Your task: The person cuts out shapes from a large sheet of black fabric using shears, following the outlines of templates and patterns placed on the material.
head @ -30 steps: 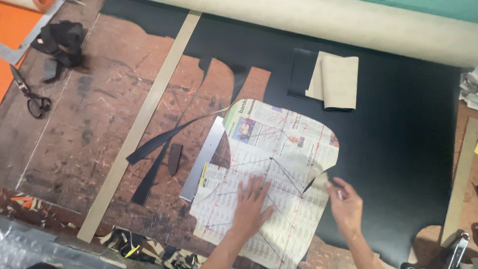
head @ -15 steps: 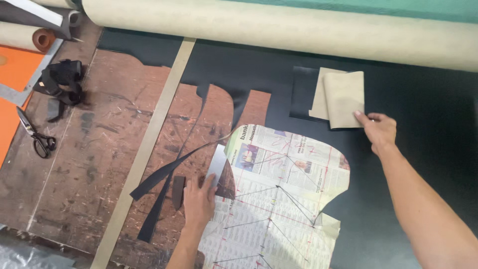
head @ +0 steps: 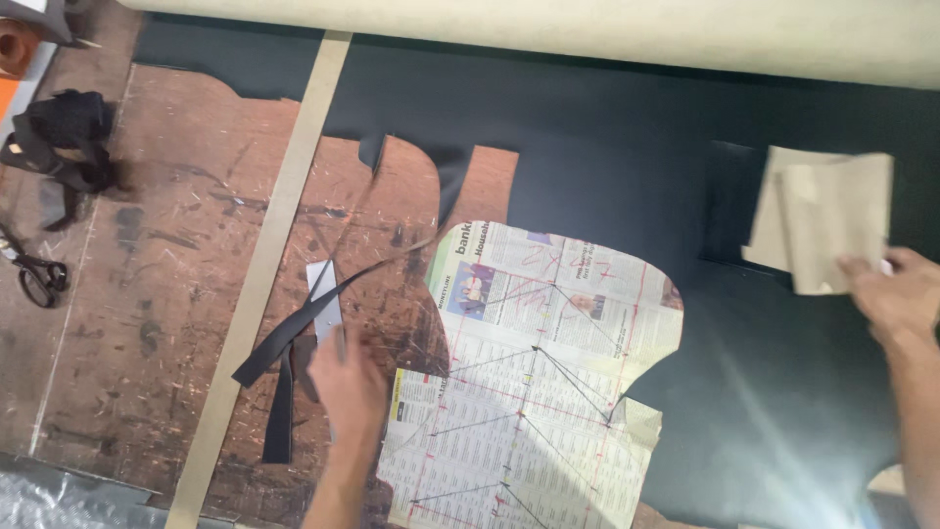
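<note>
Newspaper pattern [head: 548,372] laid on black sheet [head: 627,147], uncut around it. Our left hand [head: 345,382] presses the metal ruler [head: 325,294]; right hand [head: 896,294] pinches beige paper pieces [head: 822,216].

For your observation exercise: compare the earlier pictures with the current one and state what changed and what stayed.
Both hands left the newspaper pattern: the left hand moved to the metal ruler, the right hand reached the beige folded pieces. Pattern, black sheet and scissors stayed.
</note>
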